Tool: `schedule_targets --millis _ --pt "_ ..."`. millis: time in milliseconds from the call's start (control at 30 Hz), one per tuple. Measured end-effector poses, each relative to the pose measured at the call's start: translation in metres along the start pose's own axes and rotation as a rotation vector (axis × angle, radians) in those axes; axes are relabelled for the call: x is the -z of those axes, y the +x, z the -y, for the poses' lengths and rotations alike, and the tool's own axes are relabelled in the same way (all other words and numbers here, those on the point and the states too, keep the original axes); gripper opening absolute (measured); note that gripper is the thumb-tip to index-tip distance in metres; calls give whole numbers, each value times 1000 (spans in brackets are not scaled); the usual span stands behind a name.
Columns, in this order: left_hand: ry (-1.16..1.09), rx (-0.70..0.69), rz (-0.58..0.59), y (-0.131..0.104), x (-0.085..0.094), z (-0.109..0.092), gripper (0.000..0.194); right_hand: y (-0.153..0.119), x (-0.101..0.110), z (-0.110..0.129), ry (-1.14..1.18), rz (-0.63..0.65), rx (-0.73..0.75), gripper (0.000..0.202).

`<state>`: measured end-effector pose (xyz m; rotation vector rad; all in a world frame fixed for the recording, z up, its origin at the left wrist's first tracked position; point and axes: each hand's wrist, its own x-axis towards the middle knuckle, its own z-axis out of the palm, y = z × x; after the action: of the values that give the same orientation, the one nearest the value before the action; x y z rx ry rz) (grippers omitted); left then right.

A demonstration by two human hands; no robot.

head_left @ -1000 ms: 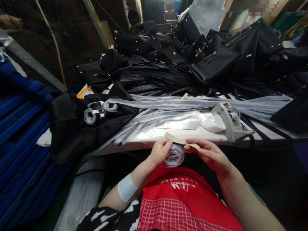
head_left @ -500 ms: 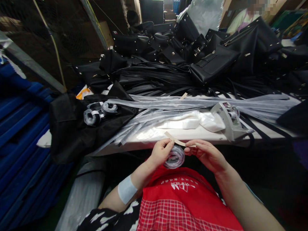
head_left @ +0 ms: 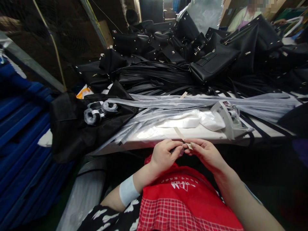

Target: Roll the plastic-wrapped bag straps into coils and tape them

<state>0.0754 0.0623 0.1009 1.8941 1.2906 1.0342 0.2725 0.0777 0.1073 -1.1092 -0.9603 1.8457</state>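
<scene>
My left hand (head_left: 165,155) is closed around a coiled plastic-wrapped strap (head_left: 181,151), which its fingers now mostly hide. Close beside it, my right hand (head_left: 204,153) pinches a strip of beige tape (head_left: 179,133) between thumb and fingers. The tape's loose end sticks up and to the left above both hands, and a short piece shows under the right thumb. The fingertips of the two hands nearly meet, just in front of the table edge. Whether the tape touches the coil is hidden.
A grey tape dispenser (head_left: 227,120) stands at the table's right front. Long plastic-sleeved straps (head_left: 154,102) lie across the table. Rolled straps (head_left: 90,116) rest on black fabric (head_left: 69,128) at left. Black bags (head_left: 214,62) are heaped behind. Another person (head_left: 243,19) is at the back right.
My left hand has turned over the coil, covering most of it. My right hand has moved slightly left to meet it, and the tape strip now points more steeply upward.
</scene>
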Motion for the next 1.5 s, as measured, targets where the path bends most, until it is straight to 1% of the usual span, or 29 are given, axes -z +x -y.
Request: schedule_targets --millis 133,200,300,400,533,667,900,1500 --pt "85 -49 -37 1 2 -3 21 -3 1 3 11 80 19 40" --pt "112 -62 -69 1 3 -3 21 -4 1 4 -28 92 26 43" --pt "151 -84 -86 1 5 -5 21 -3 3 2 -115 36 29 37" --pt "193 -112 -55 3 6 -9 22 0 2 0 -184 3 39 33" --pt "246 -108 -4 6 7 -15 22 1 -1 -1 -236 -56 90 31" --pt "246 -86 4 7 8 -17 22 1 -4 0 -245 -128 147 32" --pt "237 -75 25 6 6 -16 22 1 -4 0 -261 -123 145 34" --pt "256 -81 25 8 4 -15 22 1 -6 4 -294 -115 162 34"
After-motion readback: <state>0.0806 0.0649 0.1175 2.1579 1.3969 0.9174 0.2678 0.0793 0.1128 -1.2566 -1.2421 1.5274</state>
